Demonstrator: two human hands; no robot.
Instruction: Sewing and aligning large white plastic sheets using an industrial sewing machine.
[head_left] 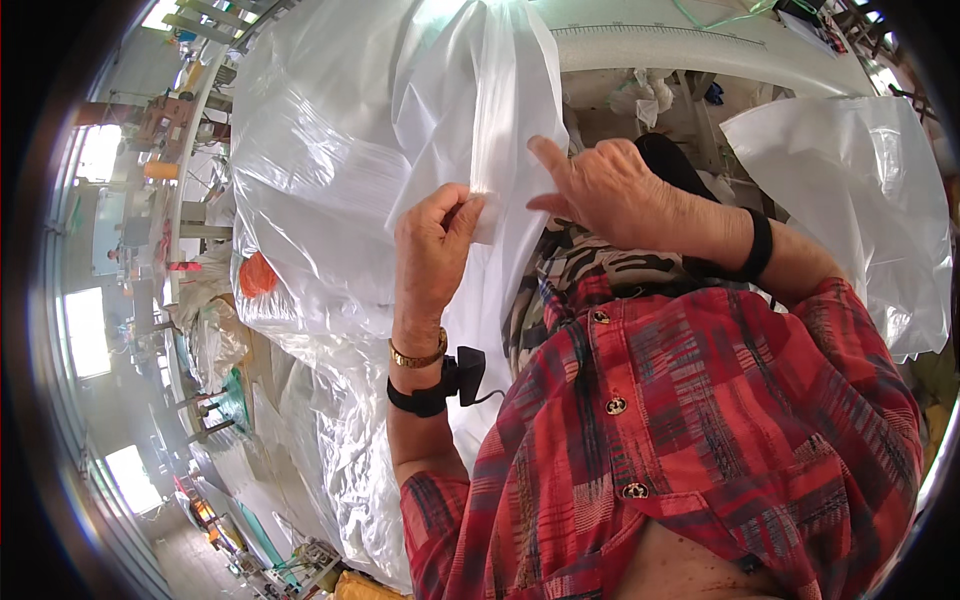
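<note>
A large white translucent plastic sheet [330, 180] hangs over the work table in front of me and falls past my lap. Down its middle runs a denser folded white strip [492, 110]. At the lower end of this strip, my left hand [437, 240] pinches the sheet between thumb and fingers. To the right, my right hand [612, 192] hovers beside the sheet's right edge, thumb and forefinger spread apart, with nothing seen between them. Its other fingers are curled, partly hidden from view.
The white table edge [710, 40] carries a ruler scale. Another clear plastic sheet [860, 200] hangs at the right. An orange-red bundle [257, 275] shows at the left through or beside the plastic. Machines and benches line the far left, near bright windows [88, 335].
</note>
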